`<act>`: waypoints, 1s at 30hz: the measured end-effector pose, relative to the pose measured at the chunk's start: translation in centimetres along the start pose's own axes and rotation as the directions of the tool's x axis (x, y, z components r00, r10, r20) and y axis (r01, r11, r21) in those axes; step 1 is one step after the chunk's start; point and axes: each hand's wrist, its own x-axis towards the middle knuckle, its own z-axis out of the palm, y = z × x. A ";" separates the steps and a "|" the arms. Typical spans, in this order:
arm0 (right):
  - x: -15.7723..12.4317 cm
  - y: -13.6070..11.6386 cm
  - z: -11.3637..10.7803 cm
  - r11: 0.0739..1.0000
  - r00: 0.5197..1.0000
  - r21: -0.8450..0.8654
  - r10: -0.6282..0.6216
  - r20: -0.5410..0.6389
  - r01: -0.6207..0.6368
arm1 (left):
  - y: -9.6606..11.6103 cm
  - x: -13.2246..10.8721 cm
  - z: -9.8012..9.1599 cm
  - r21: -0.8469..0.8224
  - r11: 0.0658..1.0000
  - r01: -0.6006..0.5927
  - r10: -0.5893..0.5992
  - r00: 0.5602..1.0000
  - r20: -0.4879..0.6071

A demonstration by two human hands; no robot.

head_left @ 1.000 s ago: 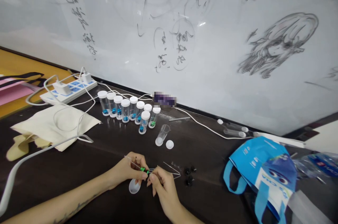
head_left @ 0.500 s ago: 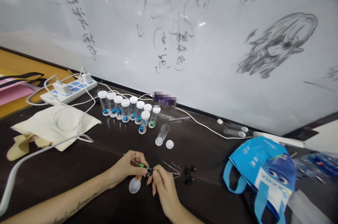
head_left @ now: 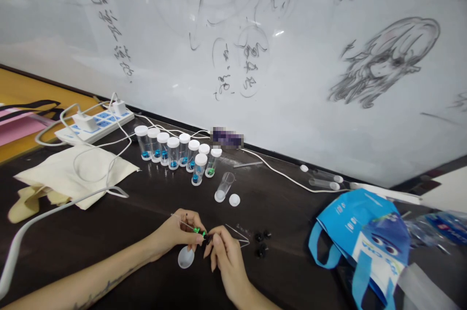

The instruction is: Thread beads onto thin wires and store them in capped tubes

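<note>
My left hand is closed around a thin clear rod with small green pieces on it. At the rod's right end sits a small black piece, where the fingertips of both hands meet. My right hand pinches that black piece; the fingers hide most of it. Just below my left fingers lies a round translucent dish or cap. Right of my right hand are several loose black pieces and a few thin clear rods on the dark table.
Several white-capped clear tubes with blue or green pieces stand at the back. An uncapped tube lies near a white cap. A blue bag is at right; at left, a power strip, a cloth and cables.
My right fingertips have shifted slightly up and left against the black piece. My left hand and everything on the table look the same.
</note>
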 end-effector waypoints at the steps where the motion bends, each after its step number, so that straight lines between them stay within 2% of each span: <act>1: 0.0 0.0 0.0 1.000 1.000 0.024 0.005 -0.009 -0.005 | 0.1 0.0 0.0 0.001 1.000 0.001 -0.001 1.000 0.003; 30: 0.0 0.2 0.1 0.998 0.999 0.062 0.024 -0.026 -0.023 | -0.2 0.0 0.0 -0.018 1.000 -0.018 0.018 1.000 -0.001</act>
